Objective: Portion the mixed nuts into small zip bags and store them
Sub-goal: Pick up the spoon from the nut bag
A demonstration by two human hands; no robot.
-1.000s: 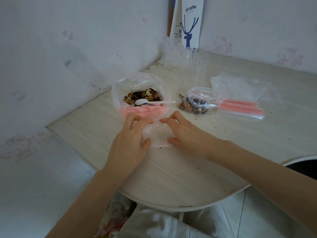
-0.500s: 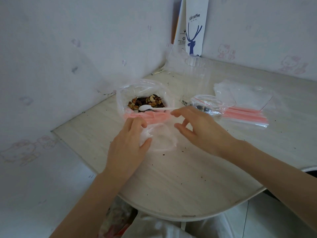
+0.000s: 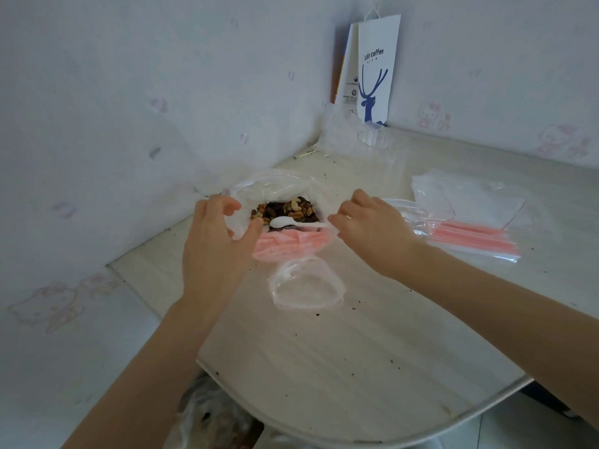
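A large clear bag with a pink base (image 3: 285, 246) stands open on the table and holds mixed nuts (image 3: 287, 209). A white plastic spoon (image 3: 291, 223) lies across the nuts. My left hand (image 3: 217, 241) grips the left edge of this big bag. My right hand (image 3: 372, 231) pinches the spoon's handle at the bag's right side. An empty small zip bag (image 3: 306, 283) lies open on the table just in front of the big bag, with neither hand on it.
A stack of small zip bags with pink seals (image 3: 470, 222) lies to the right. A clear plastic cup (image 3: 379, 153) and a white paper coffee bag (image 3: 372, 69) stand at the back corner. Walls close in on the left and behind. The table's curved edge (image 3: 405, 435) is near me.
My left hand left the small zip bag and moved up to grip the big bag's edge. My right hand moved from the small bag to the spoon handle.
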